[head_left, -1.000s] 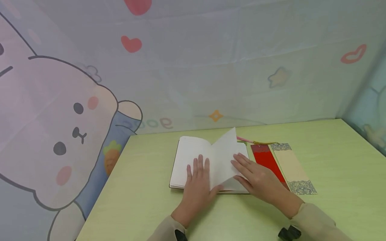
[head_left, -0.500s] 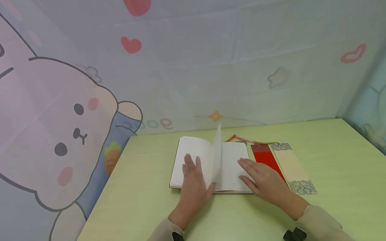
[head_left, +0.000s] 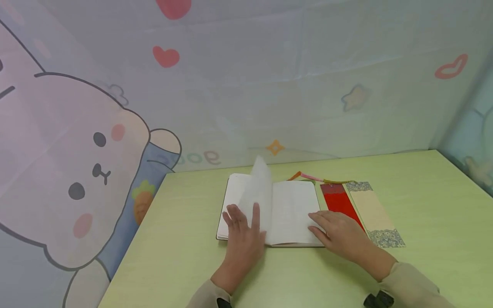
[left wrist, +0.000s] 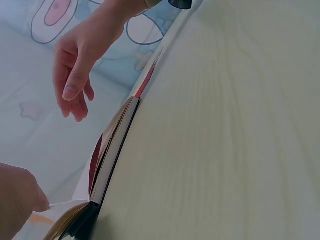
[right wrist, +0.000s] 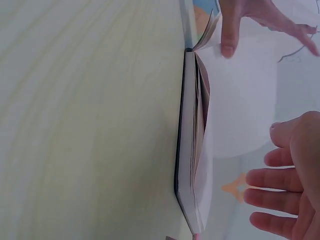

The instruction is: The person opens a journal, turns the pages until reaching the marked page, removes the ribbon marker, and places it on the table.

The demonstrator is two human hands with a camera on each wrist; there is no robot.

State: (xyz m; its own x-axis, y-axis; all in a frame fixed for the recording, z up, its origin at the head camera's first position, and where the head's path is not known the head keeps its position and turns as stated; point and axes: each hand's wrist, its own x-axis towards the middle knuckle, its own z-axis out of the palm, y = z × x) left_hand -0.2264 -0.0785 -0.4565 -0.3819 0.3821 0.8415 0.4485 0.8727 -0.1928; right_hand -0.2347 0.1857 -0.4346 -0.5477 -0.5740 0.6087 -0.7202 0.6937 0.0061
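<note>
An open notebook (head_left: pixel 294 209) with blank white pages lies on the table. One leaf (head_left: pixel 259 188) stands up from its middle, leaning over the left page. My left hand (head_left: pixel 244 244) is at that leaf with spread fingers, and in the right wrist view its thumb touches the white paper. Over the notebook's right edge is my right hand (head_left: pixel 343 233), fingers loosely extended and holding nothing. The right wrist view shows that right hand (right wrist: pixel 295 185) apart from the pages. A dark reddish piece (right wrist: pixel 204 92) shows between the leaves.
Right of the notebook lie a red strip (head_left: pixel 340 205) and a cream strip (head_left: pixel 373 209) with patterned ends. Orange, pink and yellow cords (head_left: pixel 312 177) lie behind it. A printed curtain (head_left: pixel 246 85) hangs along the back of the pale green table (head_left: pixel 173 239).
The leaf has swung from the right side past upright to the left. My left hand has shifted slightly left, its fingers lifting and spreading. The right hand has drawn back to the right.
</note>
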